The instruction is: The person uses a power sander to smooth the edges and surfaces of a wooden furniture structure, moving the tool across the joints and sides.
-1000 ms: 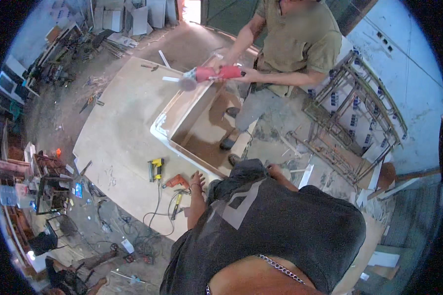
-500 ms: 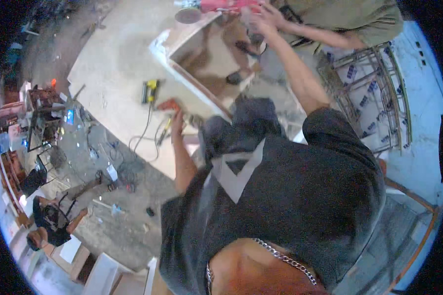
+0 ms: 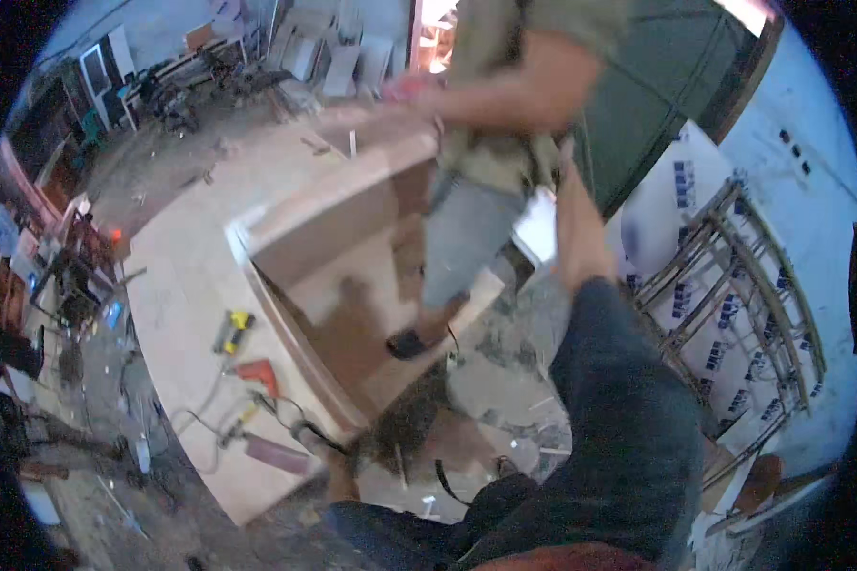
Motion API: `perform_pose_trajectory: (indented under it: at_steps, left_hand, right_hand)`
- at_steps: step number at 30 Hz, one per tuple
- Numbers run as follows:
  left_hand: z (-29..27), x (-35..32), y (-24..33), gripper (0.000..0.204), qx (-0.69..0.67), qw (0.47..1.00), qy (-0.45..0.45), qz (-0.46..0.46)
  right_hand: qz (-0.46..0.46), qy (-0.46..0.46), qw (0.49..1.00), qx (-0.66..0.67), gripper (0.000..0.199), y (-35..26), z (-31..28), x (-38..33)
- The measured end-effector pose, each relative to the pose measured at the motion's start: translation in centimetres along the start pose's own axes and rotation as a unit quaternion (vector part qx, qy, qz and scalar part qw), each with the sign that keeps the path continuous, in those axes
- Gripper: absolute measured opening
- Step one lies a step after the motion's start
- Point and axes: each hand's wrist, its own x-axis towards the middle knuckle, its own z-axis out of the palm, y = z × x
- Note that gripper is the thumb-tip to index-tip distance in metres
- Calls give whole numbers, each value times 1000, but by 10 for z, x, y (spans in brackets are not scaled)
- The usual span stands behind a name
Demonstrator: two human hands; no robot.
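Note:
My left hand (image 3: 326, 455), smeared by motion, is at the table's near edge, next to a black cord and a flat reddish-brown piece (image 3: 276, 455). A red power tool (image 3: 259, 375) and a yellow-and-black power tool (image 3: 233, 331) lie just beyond on the pale tabletop (image 3: 176, 276). My right arm reaches forward; my right hand (image 3: 568, 186) is blurred beside a person in an olive shirt (image 3: 481, 143), and its fingers cannot be made out. That person's arm extends left to a blurred red object (image 3: 411, 88) above an open wooden frame (image 3: 300, 328).
The person stands beside the frame, a leg in front of its far part. On the right, a slatted metal rack (image 3: 733, 295) leans by printed white sheeting. A dark green door (image 3: 652, 86) is behind. Cords trail over the tabletop; clutter covers the floor at left.
The view has tilted up and forward. My right hand has come away from the red tool by the other person's hands. My left hand has left the red power tool on the table.

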Motion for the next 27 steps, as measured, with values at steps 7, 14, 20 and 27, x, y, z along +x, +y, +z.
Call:
perform_pose_trajectory:
  at_steps: [7,14,20,27]
  left_hand:
    - [131,-99,226,49,240,965,-21,107]
    - [211,-263,230,47,-279,947,148,-53]
    - [437,-477,113,42,-302,752,380,-446]
    - [596,-534,162,34,-529,603,30,-596]
  right_hand:
    - [-50,-96,990,95,36,264,29,-212]
    - [107,-245,963,37,36,425,-104,-560]
    - [265,-403,876,-2,36,467,-135,-784]
    - [142,-485,863,15,36,407,-87,-783]
